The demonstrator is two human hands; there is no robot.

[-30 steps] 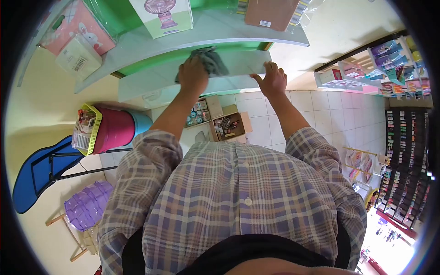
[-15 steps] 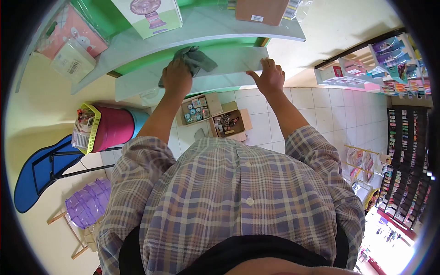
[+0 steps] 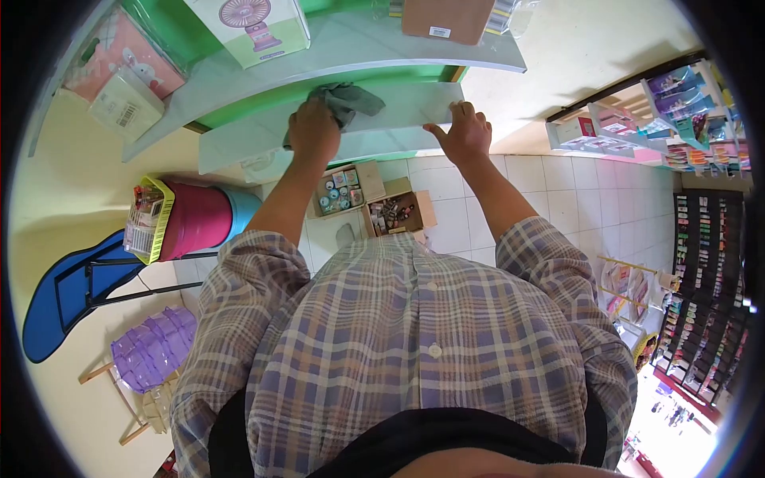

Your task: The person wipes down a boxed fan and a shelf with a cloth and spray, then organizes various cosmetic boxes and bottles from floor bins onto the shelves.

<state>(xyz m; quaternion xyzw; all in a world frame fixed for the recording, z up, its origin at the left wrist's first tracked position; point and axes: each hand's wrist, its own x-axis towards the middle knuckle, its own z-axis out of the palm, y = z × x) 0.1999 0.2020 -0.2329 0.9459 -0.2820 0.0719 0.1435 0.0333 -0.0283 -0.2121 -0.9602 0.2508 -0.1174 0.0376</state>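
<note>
A grey-green cloth (image 3: 355, 102) lies bunched on the lower marbled white shelf (image 3: 414, 105). My left hand (image 3: 315, 129) is closed on the cloth and presses it against the shelf top; part of the cloth hangs over the front edge beside the wrist. At the shelf's right end, my right hand (image 3: 465, 135) grips the corner, fingers curled over the end and thumb stretched along the front edge. The undersides of its fingers are hidden.
Just above runs an upper shelf (image 3: 351, 48) with a fan box (image 3: 253, 32) and a brown box (image 3: 445, 17). On the floor below stand open cartons (image 3: 398, 213). A red bin (image 3: 195, 221) and blue folding chair (image 3: 76, 295) are at left, wall displays (image 3: 705, 271) at right.
My left hand and the cloth have slid a little to the right along the shelf. My right hand keeps its place at the shelf's end.
</note>
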